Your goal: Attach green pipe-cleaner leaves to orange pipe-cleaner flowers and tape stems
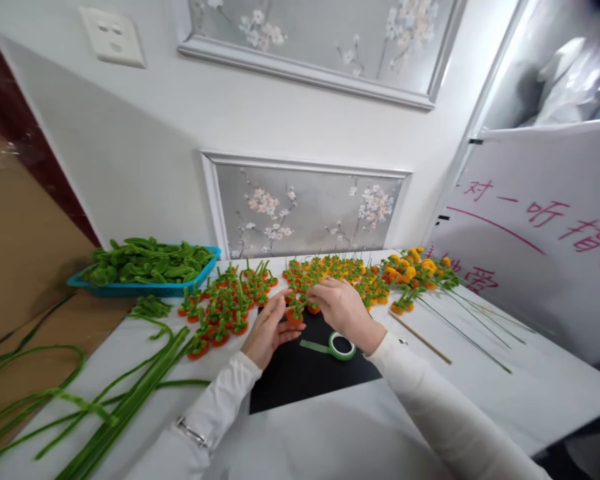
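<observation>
My left hand (270,328) holds a small orange pipe-cleaner flower (295,315) with a green top, the flower resting between thumb and fingers. My right hand (344,308) is closed in a pinch at the flower's green stem; its fingertips are partly hidden. Both hands are above a black mat (290,373). On the mat, just below my right hand, lies a roll of green tape (341,347) with a strip pulled out to the left. Orange flowers with green stems (220,320) stand upside down in a group left of my hands.
A blue tray (140,291) of green fuzzy leaves stands at the back left. Long green pipe cleaners (125,407) lie at the left. Yellow flowers (407,272) with long wire stems and a thin stick (420,337) are on the right. A wall (300,120) rises behind the table.
</observation>
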The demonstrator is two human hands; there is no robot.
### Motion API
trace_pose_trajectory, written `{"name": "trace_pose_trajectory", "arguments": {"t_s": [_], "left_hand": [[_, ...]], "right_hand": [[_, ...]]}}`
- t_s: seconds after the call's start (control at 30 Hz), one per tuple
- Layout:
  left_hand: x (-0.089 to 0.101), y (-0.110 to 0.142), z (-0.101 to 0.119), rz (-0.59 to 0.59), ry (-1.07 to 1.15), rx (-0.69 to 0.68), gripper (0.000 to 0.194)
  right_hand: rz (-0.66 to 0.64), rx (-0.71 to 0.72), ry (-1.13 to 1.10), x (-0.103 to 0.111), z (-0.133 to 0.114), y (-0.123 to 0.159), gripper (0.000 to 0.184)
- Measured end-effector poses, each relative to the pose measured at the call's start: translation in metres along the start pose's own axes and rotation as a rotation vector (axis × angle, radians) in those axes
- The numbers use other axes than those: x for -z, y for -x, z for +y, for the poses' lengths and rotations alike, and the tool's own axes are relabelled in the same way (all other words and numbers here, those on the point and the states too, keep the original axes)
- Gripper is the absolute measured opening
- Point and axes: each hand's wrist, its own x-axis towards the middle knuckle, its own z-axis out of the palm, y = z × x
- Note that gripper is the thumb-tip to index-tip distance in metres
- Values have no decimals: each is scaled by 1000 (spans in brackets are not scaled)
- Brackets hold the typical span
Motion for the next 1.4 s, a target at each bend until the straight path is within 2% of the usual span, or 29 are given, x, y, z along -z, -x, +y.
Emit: {"name": "trace_pose_trajectory", "arguments": {"t_s": [0.03,0.13,0.27,0.37,0.47,0.6,0.73,0.9,1.1,1.27,1.4], "left_hand": [[-2,2,2,-28,-36,28,39],[-5,8,2,3,-126,50,32],[-4,17,8,100,-101,6,20],[1,22,12,161,-38,-3,19],[6,23,7,203,-38,2,22],[6,22,-7,219,-121,-22,22],[3,24,-12,214,-214,-17,33],[2,26,-14,188,-231,-1,38],[-3,28,-16,178,-232,46,39],[-6,29,-20,105,-281,56,35],[-6,29,-24,20,-329,24,33]], "right_hand": [[-1,8,-8,0,0,5,16],[1,36,-68,-4,-3,14,16],[29,-57,-239,-14,-3,22,20],[-94,-85,-242,-24,5,29,18],[-209,-66,-156,-31,11,36,16],[-261,-21,-32,-37,7,41,24],[-312,-6,-63,-39,4,42,11],[-179,-43,-260,-38,8,46,3],[-72,-17,-462,-40,2,48,13],[-13,-3,-353,-38,-2,48,15],[-25,11,-251,-37,-2,48,19]]}}
